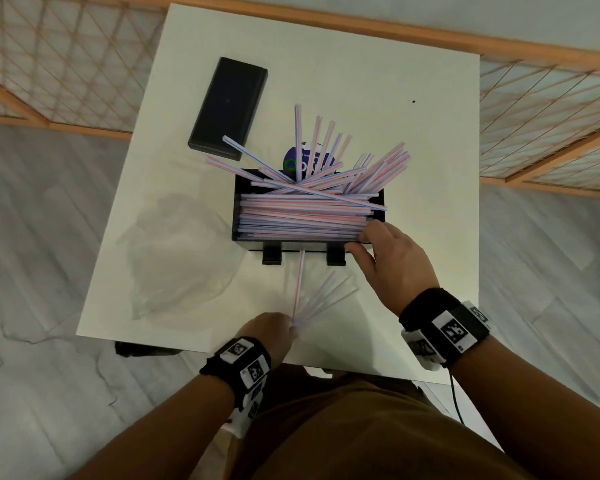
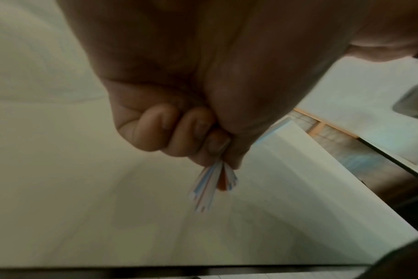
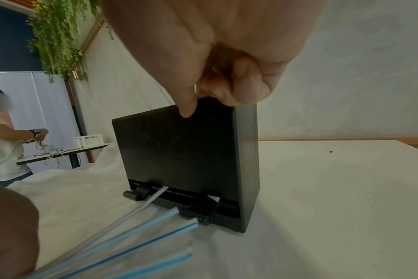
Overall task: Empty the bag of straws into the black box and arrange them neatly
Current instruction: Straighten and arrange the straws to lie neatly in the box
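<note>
Straws (image 1: 302, 216) — thin paper-wrapped tubes, judged very light, stiff along the length but easily kinked, and apt to slide off one another. Best taken near one end as a bunch, or squared up by pressing on the tips.

Left hand (image 1: 274, 332) pinches a small fan (image 1: 321, 294) of them by the near ends, over the table (image 1: 413, 140) in front of the box (image 1: 238, 202); the wrist view shows its fingers (image 2: 155, 130) curled tight.

Right hand (image 1: 392, 261) grips the box's near right corner, thumb on the front wall, fingers curled over the rim.

Box: a level stack along its length in the near part; at the back a loose tangle pokes out over the rim. Bag (image 1: 177, 258) lies slack at left, apparently empty. Lid (image 1: 227, 105) lies apart, far left.
</note>
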Motion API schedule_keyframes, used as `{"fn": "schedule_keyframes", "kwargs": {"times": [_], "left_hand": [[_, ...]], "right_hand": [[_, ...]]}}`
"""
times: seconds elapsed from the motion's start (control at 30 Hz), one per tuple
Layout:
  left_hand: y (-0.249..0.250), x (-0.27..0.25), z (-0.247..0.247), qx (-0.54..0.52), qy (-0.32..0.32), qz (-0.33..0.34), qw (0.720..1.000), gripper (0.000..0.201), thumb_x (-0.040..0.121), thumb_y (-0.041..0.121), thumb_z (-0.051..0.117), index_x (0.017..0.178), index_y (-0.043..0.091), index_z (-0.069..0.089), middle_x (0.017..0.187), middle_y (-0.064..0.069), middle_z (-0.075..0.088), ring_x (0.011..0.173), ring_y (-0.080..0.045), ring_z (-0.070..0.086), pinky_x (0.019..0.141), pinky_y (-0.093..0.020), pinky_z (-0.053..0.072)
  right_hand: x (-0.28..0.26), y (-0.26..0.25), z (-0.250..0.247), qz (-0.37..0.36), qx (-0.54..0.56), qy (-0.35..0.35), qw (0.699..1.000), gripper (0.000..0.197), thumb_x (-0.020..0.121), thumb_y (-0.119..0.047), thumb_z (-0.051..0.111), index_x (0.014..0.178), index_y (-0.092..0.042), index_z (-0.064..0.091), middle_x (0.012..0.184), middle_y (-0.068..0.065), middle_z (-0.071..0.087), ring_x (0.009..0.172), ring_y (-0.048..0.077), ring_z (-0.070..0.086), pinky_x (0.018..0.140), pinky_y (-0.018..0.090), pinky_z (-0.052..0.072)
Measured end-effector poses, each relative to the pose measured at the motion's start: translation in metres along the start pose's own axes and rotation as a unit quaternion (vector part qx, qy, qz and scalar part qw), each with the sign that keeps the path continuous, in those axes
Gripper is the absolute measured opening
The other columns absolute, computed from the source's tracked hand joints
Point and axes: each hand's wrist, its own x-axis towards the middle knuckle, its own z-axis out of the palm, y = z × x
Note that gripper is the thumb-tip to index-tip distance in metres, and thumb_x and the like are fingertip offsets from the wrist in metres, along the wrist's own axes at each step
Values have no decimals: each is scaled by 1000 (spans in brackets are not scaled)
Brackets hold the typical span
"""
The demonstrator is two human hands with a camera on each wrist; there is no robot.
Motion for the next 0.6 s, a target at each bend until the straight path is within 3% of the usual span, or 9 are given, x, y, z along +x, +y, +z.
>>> {"fn": "schedule_keyframes", "kwargs": {"times": [0.1,0.17,0.23,0.3,0.33,0.4,0.47,0.53,0.6], "left_hand": [[-2,-16,-10,62,-4,7,998,32,106,37,40,101,15,64,106,-8,68,100,-28,64,87,-34,49],[-6,-29,-18,91,-21,14,995,30,106,33,42,107,15,66,113,-7,68,106,-28,63,92,-34,49],[-11,-42,-25,136,-37,31,990,29,104,30,43,115,16,66,120,-5,67,110,-27,63,95,-35,50],[-12,-60,-31,185,-53,41,981,32,105,31,41,112,15,67,118,-6,69,108,-27,65,88,-34,49],[-11,-70,-33,209,-67,45,974,34,106,31,40,110,13,68,116,-8,69,106,-28,66,83,-33,48],[-7,-90,-39,258,-84,62,961,35,106,30,39,108,10,68,113,-10,70,104,-30,67,81,-34,48],[-2,-108,-52,286,-64,96,951,36,106,34,39,111,11,66,113,-9,70,104,-30,66,82,-34,48],[6,-124,-73,283,-9,119,952,35,106,41,40,113,17,65,111,-5,69,102,-27,66,83,-33,48],[13,-128,-98,290,110,183,933,25,102,41,54,104,19,65,97,-3,70,86,-24,68,75,-34,55]], "right_hand": [[-2,-6,-7,20,-1,-15,1000,23,98,-41,60,103,-18,55,86,-4,58,74,28,59,59,33,45],[-6,-14,-15,26,5,-13,1000,23,97,-41,61,107,-21,55,83,-12,50,71,25,58,57,32,46],[-12,-28,-27,5,2,8,1000,22,96,-38,63,108,-21,57,83,-15,45,66,22,56,54,30,45],[-17,-42,-36,-40,0,25,999,21,95,-36,66,107,-19,62,85,-14,47,66,16,52,54,28,44],[-19,-48,-40,-74,-3,19,997,23,95,-37,66,109,-19,64,89,-10,52,71,16,54,58,31,48],[-21,-60,-47,-145,-11,-47,988,38,98,-48,61,122,-19,65,108,-2,59,93,21,60,78,38,54],[-23,-75,-52,-199,-40,-143,969,62,96,-67,49,140,-23,55,131,1,56,118,24,55,99,42,48],[-25,-90,-56,-226,-85,-202,949,77,90,-79,41,147,-28,47,147,1,49,135,24,45,112,44,39],[-21,-98,-55,-249,-140,-207,936,72,89,-75,44,142,-27,50,141,2,55,130,25,49,116,47,35]]}}
